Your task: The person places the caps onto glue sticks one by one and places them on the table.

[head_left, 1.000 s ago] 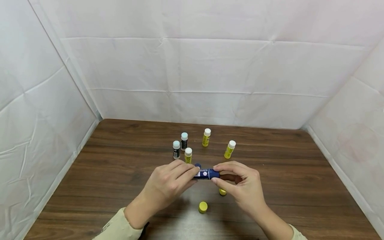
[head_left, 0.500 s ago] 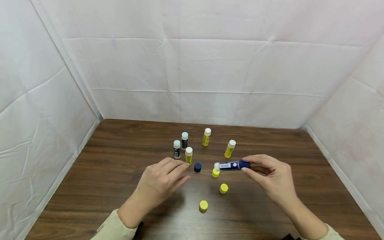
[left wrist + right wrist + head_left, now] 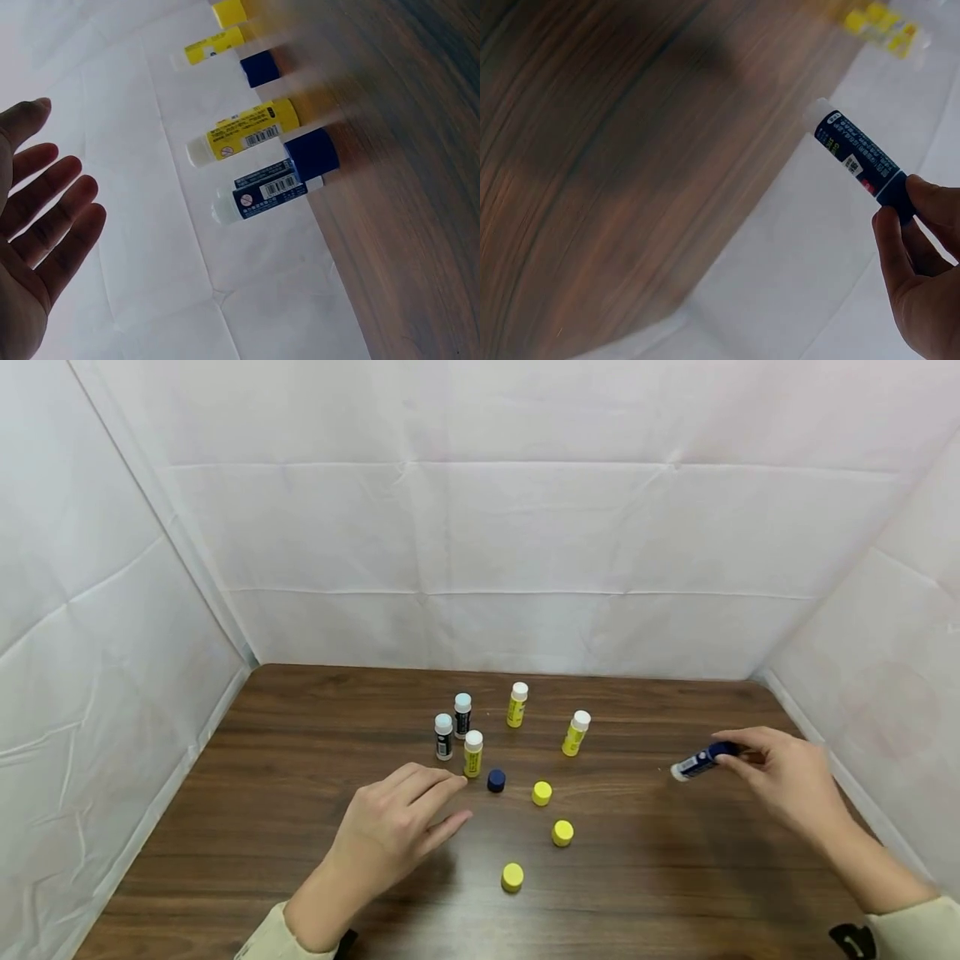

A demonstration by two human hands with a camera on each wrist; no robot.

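Note:
My right hand [image 3: 787, 772] is over the right of the table and pinches a dark blue glue stick [image 3: 861, 156] between thumb and fingers at its blue capped end. The white end of that stick points down and to the left. My left hand [image 3: 401, 818] hovers with loose fingers over the middle left, fingertips close to a standing yellow glue stick [image 3: 472, 758]. Beside that stick sits a loose dark blue cap [image 3: 496, 781]. Two dark blue glue sticks with whitish tops stand just behind, the nearer blue glue stick [image 3: 444, 739] and the farther blue one [image 3: 462, 718].
Two more yellow glue sticks stand farther back, one near the middle [image 3: 517, 706] and another to its right [image 3: 575, 735]. Loose yellow caps [image 3: 542, 793] lie in front of them on the brown wooden table [image 3: 300, 735]. White cloth walls [image 3: 525, 527] surround the table.
Both hands were together on the blue glue stick. The right hand has carried it off to the right and lowered it, while the left hand has let go and drawn slightly left.

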